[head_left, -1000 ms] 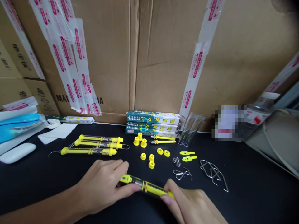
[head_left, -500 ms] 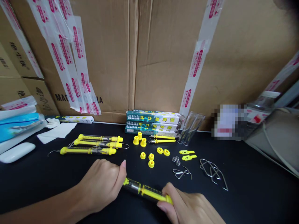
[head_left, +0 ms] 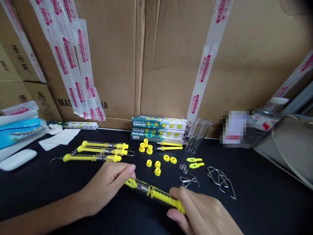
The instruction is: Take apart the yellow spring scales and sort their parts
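A clear tube spring scale (head_left: 148, 190) with yellow ends lies slantwise between my hands, low over the black table. Its left end is gripped by my left hand (head_left: 111, 186), thumb along the top and fingers curled out of sight. On its yellow right end, the thumb and fingers of my right hand (head_left: 200, 210) are closed. Inside the tube show a metal spring and a yellow ridged rod. Just behind my left hand lie three assembled spring scales (head_left: 97, 151), some with wire hooks.
Loose yellow caps (head_left: 149, 163), yellow rings (head_left: 170, 158), springs (head_left: 183, 168), flat yellow tabs (head_left: 195, 162) and wire hooks (head_left: 221, 179) lie beyond my hands. Printed boxes (head_left: 160, 125), clear tubes (head_left: 198, 133) and a bottle (head_left: 269, 112) stand before a large carton (head_left: 168, 65). A white case (head_left: 18, 160) lies left.
My left hand has shifted slightly along the tube's end, showing more of its yellow part. My right hand has moved a little right and down, still holding the other end.
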Motion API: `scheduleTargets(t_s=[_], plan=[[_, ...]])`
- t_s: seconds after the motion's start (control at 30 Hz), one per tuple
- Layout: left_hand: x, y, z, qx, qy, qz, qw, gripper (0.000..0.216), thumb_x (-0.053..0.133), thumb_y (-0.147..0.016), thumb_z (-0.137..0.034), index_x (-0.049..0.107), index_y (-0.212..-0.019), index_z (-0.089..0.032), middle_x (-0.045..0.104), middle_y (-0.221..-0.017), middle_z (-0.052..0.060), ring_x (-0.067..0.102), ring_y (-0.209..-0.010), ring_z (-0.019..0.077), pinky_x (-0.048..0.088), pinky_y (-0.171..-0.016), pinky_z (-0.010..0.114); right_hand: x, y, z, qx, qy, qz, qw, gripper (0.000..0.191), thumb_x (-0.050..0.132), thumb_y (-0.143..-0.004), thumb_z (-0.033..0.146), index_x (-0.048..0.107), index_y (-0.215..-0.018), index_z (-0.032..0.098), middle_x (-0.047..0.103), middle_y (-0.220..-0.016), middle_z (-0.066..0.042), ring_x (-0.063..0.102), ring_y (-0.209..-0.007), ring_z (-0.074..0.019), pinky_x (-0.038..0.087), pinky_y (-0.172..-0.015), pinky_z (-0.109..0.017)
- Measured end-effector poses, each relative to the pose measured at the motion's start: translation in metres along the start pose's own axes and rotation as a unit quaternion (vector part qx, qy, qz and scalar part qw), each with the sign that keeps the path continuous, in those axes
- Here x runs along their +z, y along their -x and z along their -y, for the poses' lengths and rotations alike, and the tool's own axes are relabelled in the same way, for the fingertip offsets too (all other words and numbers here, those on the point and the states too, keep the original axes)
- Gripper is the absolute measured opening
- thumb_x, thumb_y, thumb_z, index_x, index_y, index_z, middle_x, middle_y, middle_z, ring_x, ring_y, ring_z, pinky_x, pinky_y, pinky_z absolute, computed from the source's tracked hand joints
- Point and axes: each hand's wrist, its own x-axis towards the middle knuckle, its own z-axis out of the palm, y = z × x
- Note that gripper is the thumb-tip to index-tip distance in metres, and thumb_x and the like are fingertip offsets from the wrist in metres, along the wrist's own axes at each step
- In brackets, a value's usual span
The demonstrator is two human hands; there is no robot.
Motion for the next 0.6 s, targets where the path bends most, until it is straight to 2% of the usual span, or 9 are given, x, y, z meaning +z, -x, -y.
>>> scheduleTargets(t_s=[0.1, 0.2, 0.23, 0.3, 0.37, 0.4, 0.43, 0.5, 0.6], plan=[[0.0, 0.003, -0.004, -0.036, 0.208, -0.029, 0.977, 0.032, 0.05, -0.098, -0.051, 0.062, -0.106, -0.022, 0.041, -0.06, -0.009, 0.031, -0.038, 0.0052, 0.02, -0.038, 0.018, 0.004, 0.004, -0.006, 0.113, -0.096, 0.009, 0.989, 0.024, 0.033, -0.109, 0.036, 0.052, -0.109, 0.023, 0.069, -0.078, 0.001, 0.067, -0.056, -0.014, 0.046, -0.05, -0.025], [0.008, 0.008, -0.009, -0.044, 0.347, -0.042, 0.936, 0.042, 0.062, -0.092, -0.053, 0.051, -0.124, -0.028, 0.052, -0.074, -0.007, 0.036, -0.036, 0.0021, 0.026, -0.037, 0.016, 0.008, 0.003, -0.006, 0.267, -0.262, -0.016, 0.927, 0.025, 0.035, -0.107, 0.044, 0.053, -0.106, 0.026, 0.052, -0.067, 0.005, 0.052, -0.053, -0.0122, 0.039, -0.05, -0.023], [0.013, 0.01, -0.01, -0.043, 0.361, -0.025, 0.931, 0.047, 0.067, -0.089, -0.053, 0.051, -0.125, -0.027, 0.054, -0.079, -0.005, 0.043, -0.041, 0.0041, 0.031, -0.037, 0.016, 0.009, 0.001, -0.005, 0.315, -0.349, -0.026, 0.882, 0.029, 0.037, -0.105, 0.05, 0.054, -0.103, 0.026, 0.044, -0.064, 0.007, 0.043, -0.05, -0.0109, 0.034, -0.047, -0.022], [0.022, 0.013, -0.012, -0.038, 0.348, 0.017, 0.937, 0.051, 0.073, -0.084, -0.05, 0.056, -0.125, -0.026, 0.057, -0.086, 0.0, 0.055, -0.06, 0.0107, 0.041, -0.043, 0.016, 0.011, -0.005, -0.001, 0.387, -0.54, -0.022, 0.747, 0.039, 0.046, -0.098, 0.063, 0.053, -0.098, 0.025, 0.035, -0.065, 0.008, 0.027, -0.047, -0.0078, 0.023, -0.042, -0.019], [0.031, 0.013, -0.014, -0.021, 0.291, 0.047, 0.955, 0.046, 0.074, -0.085, -0.044, 0.06, -0.125, -0.026, 0.06, -0.096, 0.003, 0.059, -0.078, 0.015, 0.05, -0.058, 0.02, 0.014, -0.012, 0.004, 0.414, -0.687, 0.004, 0.598, 0.045, 0.058, -0.089, 0.068, 0.054, -0.099, 0.024, 0.038, -0.068, 0.008, 0.019, -0.048, -0.0055, 0.016, -0.042, -0.018], [0.034, 0.013, -0.016, -0.002, 0.258, 0.05, 0.965, 0.044, 0.073, -0.086, -0.042, 0.06, -0.125, -0.027, 0.061, -0.1, 0.003, 0.06, -0.084, 0.0162, 0.052, -0.064, 0.021, 0.016, -0.015, 0.006, 0.414, -0.731, 0.017, 0.542, 0.046, 0.065, -0.086, 0.066, 0.055, -0.101, 0.023, 0.043, -0.069, 0.008, 0.021, -0.049, -0.005, 0.017, -0.043, -0.017], [0.036, 0.013, -0.018, 0.015, 0.226, 0.054, 0.973, 0.041, 0.071, -0.088, -0.04, 0.061, -0.125, -0.027, 0.062, -0.102, 0.004, 0.06, -0.086, 0.0164, 0.051, -0.066, 0.021, 0.018, -0.018, 0.008, 0.411, -0.76, 0.027, 0.503, 0.045, 0.069, -0.086, 0.061, 0.056, -0.104, 0.022, 0.047, -0.07, 0.006, 0.025, -0.051, -0.0048, 0.02, -0.044, -0.017], [0.038, 0.013, -0.022, 0.039, 0.177, 0.068, 0.981, 0.038, 0.068, -0.09, -0.04, 0.06, -0.124, -0.026, 0.065, -0.101, 0.003, 0.06, -0.082, 0.0156, 0.048, -0.062, 0.02, 0.022, -0.02, 0.012, 0.39, -0.797, 0.042, 0.46, 0.039, 0.072, -0.089, 0.051, 0.058, -0.107, 0.02, 0.054, -0.07, 0.003, 0.034, -0.054, -0.0055, 0.027, -0.048, -0.017], [0.038, 0.012, -0.029, 0.028, 0.125, 0.092, 0.988, 0.036, 0.064, -0.092, -0.04, 0.061, -0.123, -0.024, 0.067, -0.094, 0.0, 0.056, -0.07, 0.0129, 0.042, -0.056, 0.02, 0.03, -0.018, 0.013, 0.347, -0.825, 0.063, 0.442, 0.035, 0.07, -0.092, 0.045, 0.059, -0.113, 0.019, 0.061, -0.071, 0.001, 0.047, -0.056, -0.0069, 0.036, -0.053, -0.018]])
